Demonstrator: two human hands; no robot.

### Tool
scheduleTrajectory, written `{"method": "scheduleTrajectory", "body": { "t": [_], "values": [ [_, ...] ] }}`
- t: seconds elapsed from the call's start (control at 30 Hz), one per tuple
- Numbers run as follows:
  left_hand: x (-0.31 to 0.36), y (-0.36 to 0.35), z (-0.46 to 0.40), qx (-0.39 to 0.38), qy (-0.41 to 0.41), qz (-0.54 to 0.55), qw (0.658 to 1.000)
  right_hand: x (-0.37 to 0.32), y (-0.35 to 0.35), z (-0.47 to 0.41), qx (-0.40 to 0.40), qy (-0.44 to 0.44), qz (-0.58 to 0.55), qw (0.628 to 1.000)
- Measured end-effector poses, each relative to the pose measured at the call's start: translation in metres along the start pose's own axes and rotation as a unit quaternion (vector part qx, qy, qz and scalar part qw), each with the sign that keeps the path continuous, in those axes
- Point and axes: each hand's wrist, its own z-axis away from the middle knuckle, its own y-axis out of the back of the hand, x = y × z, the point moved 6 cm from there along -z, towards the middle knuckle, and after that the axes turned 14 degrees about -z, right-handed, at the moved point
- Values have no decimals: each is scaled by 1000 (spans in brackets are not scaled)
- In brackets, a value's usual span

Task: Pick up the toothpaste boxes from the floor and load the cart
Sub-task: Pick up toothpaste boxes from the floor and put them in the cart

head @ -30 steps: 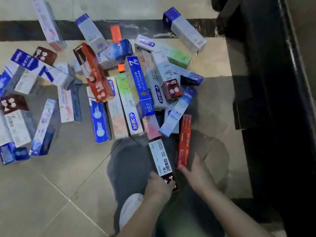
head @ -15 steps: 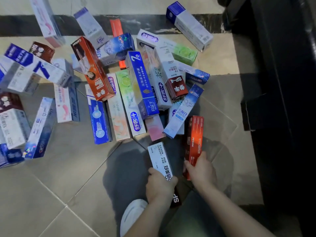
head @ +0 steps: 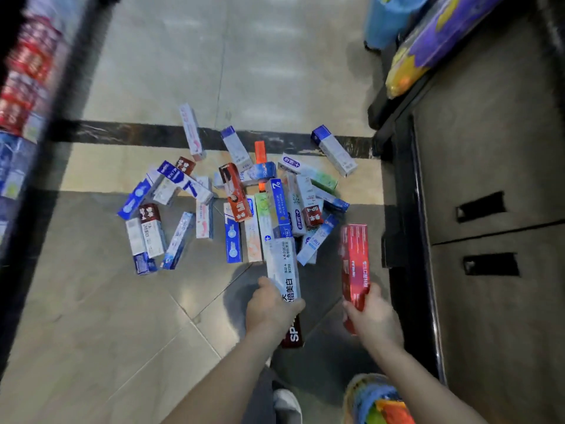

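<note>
My left hand (head: 270, 307) grips a long white toothpaste box (head: 282, 270) with a dark red end, lifted off the floor. My right hand (head: 371, 316) grips a red toothpaste box (head: 354, 261), held upright beside the black edge of the cart (head: 406, 209). Several more toothpaste boxes (head: 235, 203) lie scattered in a pile on the tiled floor ahead of both hands. The cart's flat brown deck (head: 489, 148) fills the right side of the view.
A blurred shelf of packaged goods (head: 21, 102) runs along the left. A blue bin (head: 388, 16) and purple-yellow packs (head: 434, 41) sit at the far end of the cart. My shoe (head: 286, 403) and a colourful item (head: 376, 399) are near the bottom.
Both hands have lifted their boxes off the floor and risen. The view pulled back and up, showing the whole pile, the shelf and the cart deck.
</note>
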Motion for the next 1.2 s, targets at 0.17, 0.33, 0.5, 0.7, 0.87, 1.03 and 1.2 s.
{"method": "scheduleTrajectory", "body": {
  "t": [0.17,0.33,0.5,0.7,0.87,1.03,1.2],
  "values": [
    [24,96,110,32,-27,21,999,-59,99,89,2,49,28,998],
    [26,172,213,54,-78,25,995,-100,183,181,18,97,42,994],
    [18,236,295,121,-99,42,987,-121,234,257,33,133,32,990],
    [-13,275,363,185,-146,88,968,-146,254,333,20,219,16,975],
    [-68,297,407,223,-105,124,961,-185,243,395,13,315,22,949],
    [-161,313,445,258,-21,150,954,-222,182,418,-39,374,35,926],
    [-284,315,491,294,73,180,936,-258,120,527,-86,449,94,885]
  ]
}}
